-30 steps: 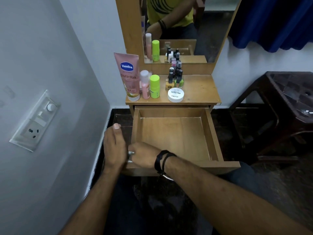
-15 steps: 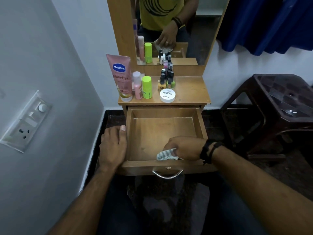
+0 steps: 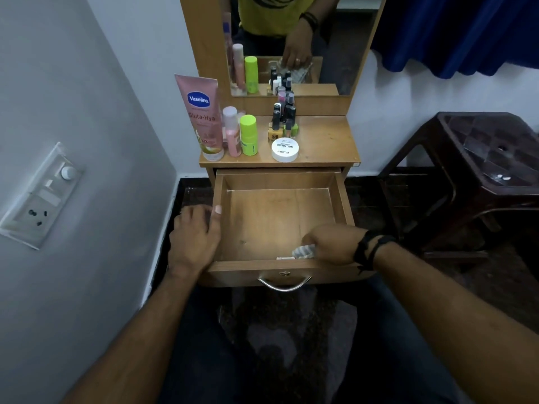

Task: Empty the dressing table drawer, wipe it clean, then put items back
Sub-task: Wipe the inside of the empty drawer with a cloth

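Note:
The wooden drawer [image 3: 278,182] of the dressing table is pulled out and holds no items. My right hand [image 3: 332,243] is inside at the front right corner, gripping a small pale cloth [image 3: 304,252] against the drawer bottom. My left hand [image 3: 194,237] rests on the drawer's left wall, thumb over the rim. On the tabletop [image 3: 326,141] stand a pink Vaseline tube [image 3: 204,118], a pink bottle [image 3: 232,131], a green bottle [image 3: 248,135], several nail polish bottles [image 3: 284,118] and a white round tub [image 3: 285,150].
A mirror [image 3: 291,45] rises behind the tabletop. A dark plastic stool [image 3: 481,170] stands to the right, a blue curtain [image 3: 455,30] above it. The grey wall with a switch panel [image 3: 40,196] is close on the left. A metal handle [image 3: 284,282] is on the drawer front.
My right hand with the cloth has moved from the drawer's front left across to the front right corner. My left hand has stayed on the left wall.

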